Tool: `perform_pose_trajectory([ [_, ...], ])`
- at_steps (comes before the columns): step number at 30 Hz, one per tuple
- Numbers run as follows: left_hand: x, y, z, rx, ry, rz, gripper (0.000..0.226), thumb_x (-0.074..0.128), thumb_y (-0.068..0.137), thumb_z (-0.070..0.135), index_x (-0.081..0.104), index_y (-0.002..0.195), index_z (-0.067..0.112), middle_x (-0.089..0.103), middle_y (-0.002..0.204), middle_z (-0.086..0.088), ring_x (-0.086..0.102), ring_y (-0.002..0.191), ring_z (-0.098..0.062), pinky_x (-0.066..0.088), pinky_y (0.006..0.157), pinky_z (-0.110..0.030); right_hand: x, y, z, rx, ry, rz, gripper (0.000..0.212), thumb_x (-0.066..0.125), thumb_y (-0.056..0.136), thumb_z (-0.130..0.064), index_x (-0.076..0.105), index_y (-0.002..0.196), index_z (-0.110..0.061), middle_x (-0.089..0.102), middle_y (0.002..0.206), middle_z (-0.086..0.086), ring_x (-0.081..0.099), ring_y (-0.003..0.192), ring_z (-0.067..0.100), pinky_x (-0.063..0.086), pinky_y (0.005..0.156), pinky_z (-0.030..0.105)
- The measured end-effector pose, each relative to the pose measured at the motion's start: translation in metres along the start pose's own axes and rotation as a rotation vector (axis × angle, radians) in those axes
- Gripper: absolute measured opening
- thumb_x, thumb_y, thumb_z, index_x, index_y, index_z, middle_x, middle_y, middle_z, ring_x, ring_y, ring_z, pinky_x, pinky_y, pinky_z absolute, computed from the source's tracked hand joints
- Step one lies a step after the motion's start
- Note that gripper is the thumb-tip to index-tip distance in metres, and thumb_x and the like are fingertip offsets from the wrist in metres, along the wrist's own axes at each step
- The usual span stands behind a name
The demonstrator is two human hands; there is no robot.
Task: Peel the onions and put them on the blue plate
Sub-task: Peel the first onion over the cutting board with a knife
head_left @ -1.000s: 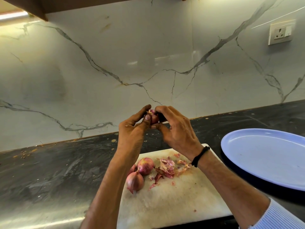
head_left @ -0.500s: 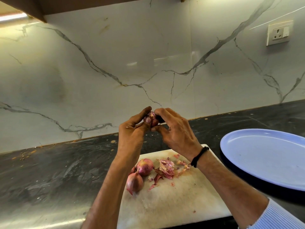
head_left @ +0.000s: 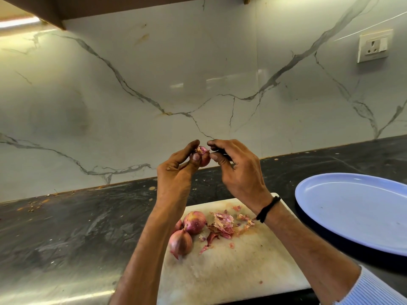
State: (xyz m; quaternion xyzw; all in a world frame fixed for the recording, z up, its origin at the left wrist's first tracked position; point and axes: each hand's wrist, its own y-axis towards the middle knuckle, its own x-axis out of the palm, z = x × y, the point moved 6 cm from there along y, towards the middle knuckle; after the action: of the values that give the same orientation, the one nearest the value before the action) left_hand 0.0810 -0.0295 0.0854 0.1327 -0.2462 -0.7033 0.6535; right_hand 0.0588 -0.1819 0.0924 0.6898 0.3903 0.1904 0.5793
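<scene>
A person's left hand (head_left: 176, 179) is gripping a small red onion (head_left: 203, 155) above the chopping board's (head_left: 231, 271) far edge, while the right hand (head_left: 240, 172), curling round a dark object (head_left: 221, 151), is picking at its tip. Light, firm and probably slippery once bared, the bulb is best pinched round its middle; the blue plate (head_left: 352, 212) is sitting near the board's right edge

Left forearm (head_left: 141, 249) bare right down to the frame's bottom edge. Right wrist wears a thin black thread band (head_left: 267, 209), knotted-looking. Right forearm bare below the band, then a shirt sleeve (head_left: 374, 291), white with fine light-blue stripes.
</scene>
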Motion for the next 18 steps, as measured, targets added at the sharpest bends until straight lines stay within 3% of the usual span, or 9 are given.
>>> perform_pose_trajectory([
  [3,0.0040,-0.0016,0.0027,0.013,0.028,-0.039,0.031,0.064,0.090,0.006,0.071,0.114,0.024,0.070,0.122,-0.004,0.070,0.107,-0.014,0.055,0.095,-0.025,-0.0017,0.0025,0.0018,0.024,0.023,0.032,0.020,0.066,0.094,-0.014,0.069,0.113,-0.008,0.068,0.107,0.005,0.062,0.098,0.011,0.051,0.087,0.014],
  [9,0.0082,-0.0038,0.0078,0.050,0.087,-0.061,0.032,0.065,0.089,0.005,0.068,0.115,0.023,0.068,0.119,0.001,0.068,0.101,0.003,0.050,0.081,-0.008,-0.0017,-0.0004,0.0033,0.031,0.004,0.059,0.005,0.067,0.092,-0.008,0.069,0.096,-0.004,0.065,0.095,0.006,0.056,0.087,0.007,0.047,0.079,0.008],
  [14,0.0057,-0.0032,0.0023,0.024,0.073,-0.034,0.034,0.070,0.082,0.016,0.070,0.115,0.024,0.070,0.123,-0.002,0.069,0.109,-0.011,0.054,0.091,-0.019,0.0015,-0.0012,0.0025,0.001,-0.053,0.074,0.003,0.067,0.091,-0.003,0.066,0.093,-0.002,0.062,0.092,0.008,0.051,0.084,0.004,0.043,0.077,0.003],
  [18,0.0020,-0.0016,0.0025,0.021,0.060,0.024,0.035,0.070,0.083,0.016,0.069,0.118,0.021,0.071,0.119,0.001,0.072,0.099,-0.007,0.051,0.078,-0.010,0.0062,-0.0040,0.0006,-0.029,-0.051,0.029,0.003,0.067,0.092,-0.002,0.065,0.094,-0.001,0.061,0.092,0.009,0.051,0.083,0.007,0.044,0.076,0.007],
])
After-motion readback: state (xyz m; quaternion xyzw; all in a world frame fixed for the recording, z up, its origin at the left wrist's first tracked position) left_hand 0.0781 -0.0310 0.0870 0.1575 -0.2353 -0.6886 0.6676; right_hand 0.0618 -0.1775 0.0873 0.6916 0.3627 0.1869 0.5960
